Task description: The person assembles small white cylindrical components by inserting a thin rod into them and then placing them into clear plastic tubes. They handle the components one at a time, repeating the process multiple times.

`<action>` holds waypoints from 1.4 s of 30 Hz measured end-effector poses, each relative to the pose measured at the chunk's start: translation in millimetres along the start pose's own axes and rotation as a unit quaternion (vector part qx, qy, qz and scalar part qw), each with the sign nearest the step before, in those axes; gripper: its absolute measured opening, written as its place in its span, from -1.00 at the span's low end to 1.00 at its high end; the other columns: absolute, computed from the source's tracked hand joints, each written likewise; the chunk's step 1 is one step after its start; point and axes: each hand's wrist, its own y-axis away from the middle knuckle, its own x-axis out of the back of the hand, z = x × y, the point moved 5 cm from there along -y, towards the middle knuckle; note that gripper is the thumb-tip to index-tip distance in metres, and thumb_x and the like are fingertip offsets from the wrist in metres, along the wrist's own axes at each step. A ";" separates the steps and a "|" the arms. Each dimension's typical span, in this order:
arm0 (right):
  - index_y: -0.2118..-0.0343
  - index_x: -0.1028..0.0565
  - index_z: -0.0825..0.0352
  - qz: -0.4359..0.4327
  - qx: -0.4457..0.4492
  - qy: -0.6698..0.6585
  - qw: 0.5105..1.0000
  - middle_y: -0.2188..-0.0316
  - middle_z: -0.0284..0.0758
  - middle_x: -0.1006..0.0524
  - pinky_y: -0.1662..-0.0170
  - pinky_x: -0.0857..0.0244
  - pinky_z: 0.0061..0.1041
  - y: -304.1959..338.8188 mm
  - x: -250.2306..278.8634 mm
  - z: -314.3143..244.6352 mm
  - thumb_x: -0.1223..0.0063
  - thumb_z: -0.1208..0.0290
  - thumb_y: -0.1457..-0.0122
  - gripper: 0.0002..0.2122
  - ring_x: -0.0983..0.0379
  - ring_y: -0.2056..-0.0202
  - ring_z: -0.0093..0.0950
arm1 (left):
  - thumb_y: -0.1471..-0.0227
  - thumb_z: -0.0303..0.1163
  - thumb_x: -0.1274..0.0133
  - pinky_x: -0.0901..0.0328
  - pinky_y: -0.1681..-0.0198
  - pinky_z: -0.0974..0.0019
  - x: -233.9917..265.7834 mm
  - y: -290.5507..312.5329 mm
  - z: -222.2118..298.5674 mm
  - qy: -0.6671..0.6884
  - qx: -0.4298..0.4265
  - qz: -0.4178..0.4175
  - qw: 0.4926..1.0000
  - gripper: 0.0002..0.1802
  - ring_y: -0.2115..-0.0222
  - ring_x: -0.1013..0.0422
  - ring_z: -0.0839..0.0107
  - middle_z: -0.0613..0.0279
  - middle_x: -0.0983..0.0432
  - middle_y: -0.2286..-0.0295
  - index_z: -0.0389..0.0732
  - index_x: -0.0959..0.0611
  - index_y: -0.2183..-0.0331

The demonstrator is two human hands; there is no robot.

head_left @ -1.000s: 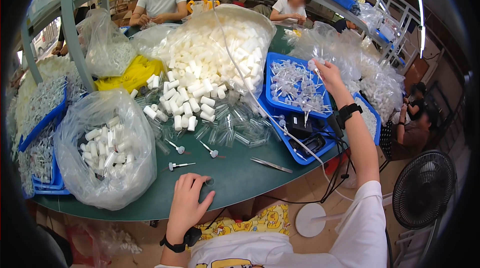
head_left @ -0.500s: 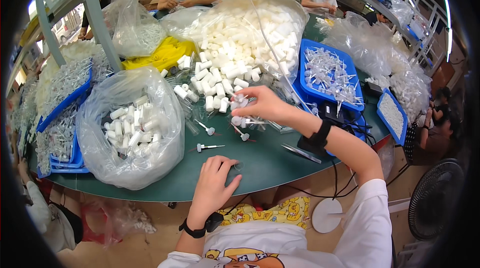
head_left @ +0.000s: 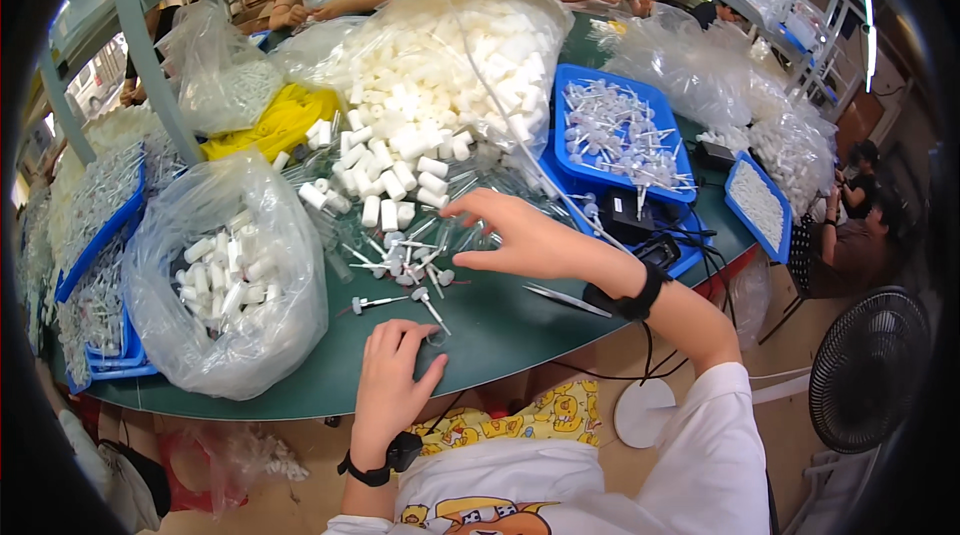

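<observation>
My left hand [head_left: 393, 375] lies on the green tabletop [head_left: 480, 320] near the front edge, thumb and fingers apart. Close to its fingertips are a small clear ring [head_left: 436, 339] and a thin white stem with a grey-white round head [head_left: 428, 303]. My right hand [head_left: 510, 235] hovers with fingers spread and nothing visible between them. Left of it lies a loose heap of similar white-stemmed pieces [head_left: 400, 260], some with thin red wires. Clear tubes [head_left: 500, 180] lie just beyond that hand. A single stemmed piece [head_left: 375, 304] rests left of the heap.
A clear bag of white cylinders [head_left: 225, 275] stands at left. Behind is a large open bag of white cylinders [head_left: 440, 65]. Blue trays [head_left: 622, 135] hold stemmed pieces. Tweezers [head_left: 567, 299], cables and a black fan [head_left: 868, 370] are at right. Other people sit across the table.
My right hand has let go of a cluster of stemmed pieces, which now lie heaped on the table, and its fingers have opened. The view has turned; my left hand stays on the table.
</observation>
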 end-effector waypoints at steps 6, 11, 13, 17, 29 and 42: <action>0.32 -0.52 0.40 0.178 -0.137 0.106 0.969 0.40 -0.13 -0.54 0.13 -0.32 -0.35 90.0 78.7 26.0 -0.12 0.38 -0.04 -0.80 -0.47 0.22 -0.22 | 0.13 -0.40 -0.18 -0.19 0.08 0.17 2.2 2.2 -0.1 -0.010 0.007 0.007 1.000 -0.65 0.18 -0.29 0.13 0.14 -0.38 0.28 -0.23 -0.55 0.21; 0.25 -0.55 0.34 0.179 -0.263 0.226 0.921 0.33 -0.09 -0.51 0.07 -0.26 -0.29 155.9 112.7 90.2 -0.13 0.29 -0.06 -0.75 -0.41 0.20 -0.17 | 0.14 -0.42 -0.19 -0.19 0.08 0.16 -2.7 -2.0 1.9 0.001 0.000 -0.001 1.000 -0.64 0.18 -0.28 0.13 0.14 -0.37 0.28 -0.22 -0.55 0.21; 0.20 -0.55 0.31 0.174 -0.226 0.182 0.941 0.30 -0.09 -0.49 0.03 -0.24 -0.28 154.0 109.2 100.9 -0.13 0.24 -0.08 -0.71 -0.38 0.16 -0.16 | 0.15 -0.42 -0.19 -0.19 0.08 0.16 -1.5 -0.6 1.3 -0.006 0.002 0.001 1.000 -0.64 0.19 -0.28 0.13 0.14 -0.37 0.28 -0.22 -0.55 0.22; 0.09 -0.50 0.35 0.162 -0.234 0.238 0.928 0.25 -0.10 -0.48 -0.02 -0.20 -0.29 157.9 95.1 122.7 -0.10 0.18 -0.11 -0.61 -0.32 0.08 -0.14 | 0.15 -0.43 -0.18 -0.19 0.09 0.17 -1.4 -1.2 1.8 -0.007 0.002 0.002 1.000 -0.64 0.19 -0.28 0.13 0.14 -0.37 0.29 -0.23 -0.55 0.22; 0.25 -0.50 0.50 0.354 -0.157 0.215 0.897 0.32 -0.04 -0.51 0.18 -0.28 -0.29 156.9 95.1 51.0 0.10 0.50 -0.20 -0.81 -0.43 0.26 -0.11 | 0.14 -0.44 -0.17 -0.18 0.11 0.18 -1.3 -2.0 3.1 -0.013 0.000 0.001 1.000 -0.67 0.22 -0.28 0.14 0.15 -0.37 0.31 -0.23 -0.56 0.23; 0.08 -0.42 0.38 0.170 -0.052 0.174 0.969 0.11 -0.17 -0.40 -0.05 -0.12 -0.26 88.0 -62.3 -0.7 -0.06 0.41 -0.10 -0.69 -0.27 -0.02 -0.21 | 0.14 -0.46 -0.17 -0.19 0.12 0.18 -5.0 -3.0 1.5 -0.008 0.010 -0.010 1.000 -0.67 0.22 -0.28 0.15 0.15 -0.35 0.30 -0.25 -0.56 0.23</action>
